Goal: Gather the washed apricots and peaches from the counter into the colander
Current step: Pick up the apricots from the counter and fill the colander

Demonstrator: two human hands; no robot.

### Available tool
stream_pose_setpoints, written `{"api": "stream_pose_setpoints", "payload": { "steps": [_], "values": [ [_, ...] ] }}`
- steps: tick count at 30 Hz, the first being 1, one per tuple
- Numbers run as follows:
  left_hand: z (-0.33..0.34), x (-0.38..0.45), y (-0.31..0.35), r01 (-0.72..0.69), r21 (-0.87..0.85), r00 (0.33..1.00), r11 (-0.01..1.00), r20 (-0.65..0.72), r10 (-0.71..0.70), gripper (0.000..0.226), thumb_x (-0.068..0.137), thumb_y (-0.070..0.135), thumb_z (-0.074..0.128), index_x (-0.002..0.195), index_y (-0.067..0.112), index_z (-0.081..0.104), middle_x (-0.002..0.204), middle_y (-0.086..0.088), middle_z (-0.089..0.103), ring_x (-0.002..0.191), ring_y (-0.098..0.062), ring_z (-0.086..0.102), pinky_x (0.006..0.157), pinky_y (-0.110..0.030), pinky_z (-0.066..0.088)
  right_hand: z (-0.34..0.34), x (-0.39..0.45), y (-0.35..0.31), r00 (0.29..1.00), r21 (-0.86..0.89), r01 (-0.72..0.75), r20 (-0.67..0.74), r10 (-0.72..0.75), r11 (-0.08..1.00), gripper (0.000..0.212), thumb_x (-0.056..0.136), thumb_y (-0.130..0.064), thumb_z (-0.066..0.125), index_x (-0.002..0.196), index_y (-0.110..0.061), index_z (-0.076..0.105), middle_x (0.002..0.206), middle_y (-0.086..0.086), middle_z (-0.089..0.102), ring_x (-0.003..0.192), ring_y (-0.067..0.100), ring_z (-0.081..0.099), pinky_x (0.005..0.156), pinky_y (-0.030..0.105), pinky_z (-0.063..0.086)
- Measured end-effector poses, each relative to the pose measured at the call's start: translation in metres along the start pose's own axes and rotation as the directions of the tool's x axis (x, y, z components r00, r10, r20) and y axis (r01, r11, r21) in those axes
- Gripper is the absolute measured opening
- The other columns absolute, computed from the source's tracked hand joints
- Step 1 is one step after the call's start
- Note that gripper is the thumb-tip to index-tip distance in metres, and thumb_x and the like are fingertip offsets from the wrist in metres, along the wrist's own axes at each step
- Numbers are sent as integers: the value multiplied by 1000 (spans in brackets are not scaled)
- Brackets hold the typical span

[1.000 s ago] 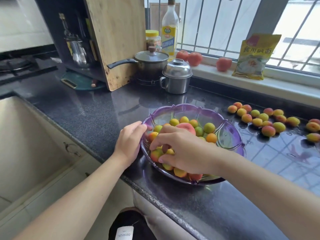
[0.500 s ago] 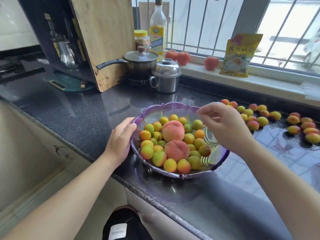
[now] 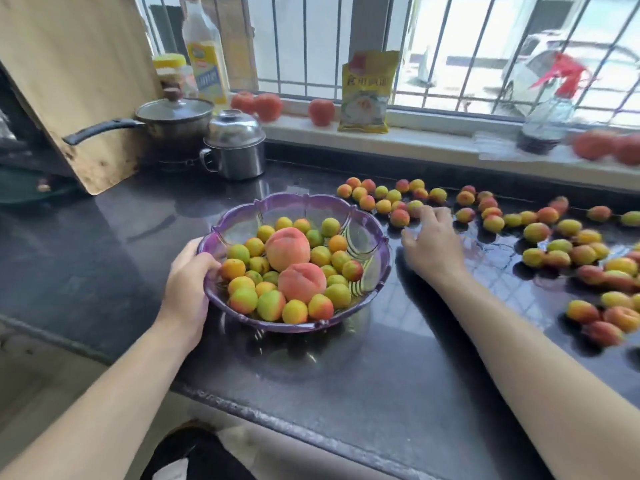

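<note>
Dark stone counter [image 3: 104,258] across the whole view, wet and shining on the right side. Big wooden cutting board [image 3: 69,81] propped upright at the back left, a lidded saucepan [image 3: 173,119] and a steel lidded mug [image 3: 235,147] beside it. Purple colander [image 3: 301,202] near the front edge of the counter, loaded with small apricots and two peaches [image 3: 287,249], one behind the other in the middle of the pile. Loose apricots [image 3: 554,251] scattered over the wet counter to the right of the colander, reaching back to the wall under the windowsill. Yellow packet [image 3: 367,91] and a few red tomatoes [image 3: 256,105] up on the sill, with an oil bottle [image 3: 206,57] left of them. Left hand [image 3: 188,282] gripping the colander's near-left rim, thumb hooked over the edge. Right hand [image 3: 431,244] out over the counter just right of the colander, fingers spread and relaxed, grasping nothing, fingertips [image 3: 424,211] right at the nearest cluster of apricots.
</note>
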State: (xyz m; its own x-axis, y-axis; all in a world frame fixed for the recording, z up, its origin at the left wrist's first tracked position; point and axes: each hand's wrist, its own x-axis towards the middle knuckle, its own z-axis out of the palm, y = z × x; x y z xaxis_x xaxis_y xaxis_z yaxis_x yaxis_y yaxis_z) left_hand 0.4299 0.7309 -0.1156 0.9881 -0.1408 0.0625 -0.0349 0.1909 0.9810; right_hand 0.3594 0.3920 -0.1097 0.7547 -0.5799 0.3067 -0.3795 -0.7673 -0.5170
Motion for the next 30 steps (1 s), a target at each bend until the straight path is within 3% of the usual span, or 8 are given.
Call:
{"api": "stream_pose_setpoints", "payload": {
  "steps": [4, 8, 14, 19, 21, 25, 28, 30],
  "values": [
    [6, 0, -5, -50, 6, 999, 999, -19, 50, 35, 70, 14, 49, 100, 11, 67, 93, -6, 69, 84, -17, 63, 72, -27, 54, 15, 25, -6, 998, -137, 59, 37, -55, 989, 46, 97, -38, 56, 138, -21, 46, 132, 11, 45, 112, 38, 56, 89, 47, 51],
    [8, 1, -6, -62, 32, 998, 998, -25, 63, 37, 72, 14, 49, 103, 11, 69, 95, -7, 71, 87, -18, 66, 74, -27, 55, 24, 37, -5, 998, -197, 69, 26, -65, 978, 40, 98, -38, 57, 131, -16, 49, 126, 12, 51, 109, 37, 57, 85, 45, 49],
    [6, -1, -4, -57, 65, 998, 996, -18, 58, 39, 72, 15, 51, 106, 8, 69, 101, -12, 71, 95, -25, 65, 85, -40, 53, 12, 39, 6, 998, 227, 22, -63, -8, 974, 30, 94, -33, 69, 118, -17, 61, 113, 5, 56, 98, 16, 50, 81, 28, 38],
    [5, -2, -3, -48, 84, 999, 995, 9, 48, 37, 71, 15, 52, 102, 10, 71, 95, -7, 74, 93, -22, 68, 81, -37, 55, -27, 45, -12, 995, 503, -84, 0, 97, 860, 37, 86, -35, 78, 116, -18, 64, 107, -2, 66, 99, 18, 63, 81, 33, 55],
    [4, -2, -2, -45, 82, 998, 996, 40, 42, 38, 70, 14, 52, 103, 9, 71, 93, -5, 76, 90, -18, 70, 78, -32, 57, -48, 42, -28, 999, 555, -50, 37, 36, 830, 30, 86, -36, 78, 110, -20, 67, 104, -1, 68, 95, 16, 66, 72, 28, 55],
    [7, -3, 0, -36, 90, 988, 995, 152, 22, 43, 69, 13, 52, 108, 5, 71, 97, -6, 77, 90, -16, 71, 76, -26, 58, -69, 28, -58, 968, 559, 25, 193, -160, 829, 28, 86, -38, 77, 108, -24, 67, 98, -4, 70, 87, 13, 68, 75, 29, 55],
    [7, -4, -1, -15, 78, 974, 997, 225, -3, 43, 73, 15, 54, 112, 4, 70, 103, -9, 77, 96, -18, 72, 82, -28, 58, -63, 25, -73, 917, 427, 169, 261, -300, 888, 26, 87, -38, 76, 112, -32, 70, 107, -7, 66, 96, 16, 65, 82, 34, 54],
    [7, -4, -1, -3, 56, 969, 998, 246, -11, 43, 77, 16, 55, 114, 2, 70, 108, -12, 76, 100, -21, 71, 85, -30, 58, -59, 22, -79, 874, 277, 310, 293, -387, 909, 34, 91, -35, 71, 124, -35, 67, 114, -9, 59, 98, 16, 61, 85, 33, 50]
  ]
}}
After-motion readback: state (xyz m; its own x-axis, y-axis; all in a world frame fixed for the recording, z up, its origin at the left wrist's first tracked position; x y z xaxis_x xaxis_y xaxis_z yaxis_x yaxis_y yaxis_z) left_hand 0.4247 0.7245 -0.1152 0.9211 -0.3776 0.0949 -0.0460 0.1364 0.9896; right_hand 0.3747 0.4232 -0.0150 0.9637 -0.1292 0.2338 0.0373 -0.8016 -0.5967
